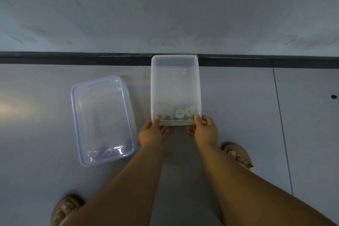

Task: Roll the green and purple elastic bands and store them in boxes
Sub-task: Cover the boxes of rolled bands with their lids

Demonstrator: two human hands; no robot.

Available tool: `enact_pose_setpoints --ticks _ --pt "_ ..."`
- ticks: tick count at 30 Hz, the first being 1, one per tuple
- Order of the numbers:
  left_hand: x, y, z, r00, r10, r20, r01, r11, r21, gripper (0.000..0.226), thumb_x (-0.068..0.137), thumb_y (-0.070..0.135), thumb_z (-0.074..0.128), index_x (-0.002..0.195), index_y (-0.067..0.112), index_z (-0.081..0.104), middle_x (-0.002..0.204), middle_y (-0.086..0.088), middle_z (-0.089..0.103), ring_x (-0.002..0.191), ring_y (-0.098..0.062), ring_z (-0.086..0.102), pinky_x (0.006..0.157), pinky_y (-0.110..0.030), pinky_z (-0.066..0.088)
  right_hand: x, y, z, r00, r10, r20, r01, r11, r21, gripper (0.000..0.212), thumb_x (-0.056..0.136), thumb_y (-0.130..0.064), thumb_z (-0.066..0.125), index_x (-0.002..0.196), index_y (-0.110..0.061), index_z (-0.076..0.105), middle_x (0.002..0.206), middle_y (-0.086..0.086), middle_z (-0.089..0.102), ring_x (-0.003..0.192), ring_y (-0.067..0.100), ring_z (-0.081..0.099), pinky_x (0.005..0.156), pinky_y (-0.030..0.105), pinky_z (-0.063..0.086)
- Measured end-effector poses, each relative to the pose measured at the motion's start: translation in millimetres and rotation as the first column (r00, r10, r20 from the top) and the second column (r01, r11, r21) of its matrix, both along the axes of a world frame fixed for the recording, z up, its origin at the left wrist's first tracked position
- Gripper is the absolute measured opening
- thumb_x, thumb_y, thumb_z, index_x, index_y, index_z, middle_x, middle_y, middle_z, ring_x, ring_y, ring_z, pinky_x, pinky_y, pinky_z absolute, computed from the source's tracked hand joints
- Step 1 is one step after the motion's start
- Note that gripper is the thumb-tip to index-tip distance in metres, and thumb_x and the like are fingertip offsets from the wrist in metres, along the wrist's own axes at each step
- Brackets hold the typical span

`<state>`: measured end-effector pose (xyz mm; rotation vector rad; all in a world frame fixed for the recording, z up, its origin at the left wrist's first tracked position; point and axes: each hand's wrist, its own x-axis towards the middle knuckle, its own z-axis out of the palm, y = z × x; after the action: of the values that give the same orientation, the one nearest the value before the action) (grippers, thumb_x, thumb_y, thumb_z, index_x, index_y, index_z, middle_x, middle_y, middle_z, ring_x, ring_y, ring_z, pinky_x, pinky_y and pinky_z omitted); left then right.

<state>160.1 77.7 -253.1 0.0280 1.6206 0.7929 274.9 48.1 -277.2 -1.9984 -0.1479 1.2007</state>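
Three green rolls [179, 113] | clear box [153, 88] near end | between gripping fingers [197, 119]

The left grip [152, 134] and right grip [205, 131] are bare, and so are both forearms [132, 180]. Each foot wears a dull tan open-toed sandal, the left sandal [70, 201] and right sandal [238, 147] alike, with one wide padded strap across the foot and toes showing.

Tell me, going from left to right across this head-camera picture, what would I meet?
Left sandalled foot → blue-rimmed box holding purple rolls → left hand → clear box holding green rolls → right hand → right sandalled foot → dark spot.
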Motion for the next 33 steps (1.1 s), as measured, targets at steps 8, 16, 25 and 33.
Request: enact_pose_setpoints --ticks 8,16,25,33 --pt "-26.4 -21.2 18.5 0.995 -0.104 -0.003 0.102 0.977 -0.186 0.021 0.098 0.015 0.04 0.081 0.009 0.051 0.079 -0.008 0.055 0.063 -0.021 0.054 0.05 -0.027 0.048 -11.5 -11.8 23.3 0.958 0.042 0.284 0.007 0.986 -0.168 0.036 0.095 -0.037 0.046 0.103 -0.002 0.053 0.095 0.014 0.056 0.094 0.032 0.054 0.072 0.03 0.032" --pt "-122.2 -83.5 23.6 0.996 0.051 -0.068 -0.075 0.907 -0.415 0.014 0.092 0.011 0.041 0.08 0.01 0.047 0.078 -0.01 0.044 0.063 -0.025 0.047 0.06 -0.035 0.046 -105.3 -31.2 20.9 0.875 0.481 0.047 -0.464 0.864 -0.195 0.03 0.086 -0.043 0.057 0.094 -0.014 0.056 0.099 0.016 0.065 0.088 0.036 0.063 0.076 0.039 0.051" --pt "-186.5 -53.5 20.3 0.979 0.131 -0.159 -0.143 0.988 -0.061 0.041 0.097 0.012 0.044 0.138 0.014 0.039 0.104 -0.014 0.057 0.082 -0.026 0.06 0.072 -0.034 0.05 -168.9 -18.8 11.2 0.897 0.399 -0.188 -0.423 0.9 -0.106 0.028 0.086 -0.023 0.064 0.104 -0.008 0.049 0.097 0.015 0.057 0.059 0.023 0.055 0.053 0.036 0.052" --pt "-187.8 -23.3 11.9 0.973 0.106 -0.205 -0.105 0.994 0.014 0.037 0.096 0.007 0.045 0.133 0.007 0.049 0.104 -0.018 0.059 0.078 -0.025 0.061 0.073 -0.03 0.052 -169.8 -1.4 11.1 0.938 0.298 -0.174 -0.316 0.945 -0.081 0.036 0.094 -0.019 0.053 0.126 -0.005 0.043 0.074 0.006 0.053 0.048 0.017 0.05 0.048 0.027 0.047"
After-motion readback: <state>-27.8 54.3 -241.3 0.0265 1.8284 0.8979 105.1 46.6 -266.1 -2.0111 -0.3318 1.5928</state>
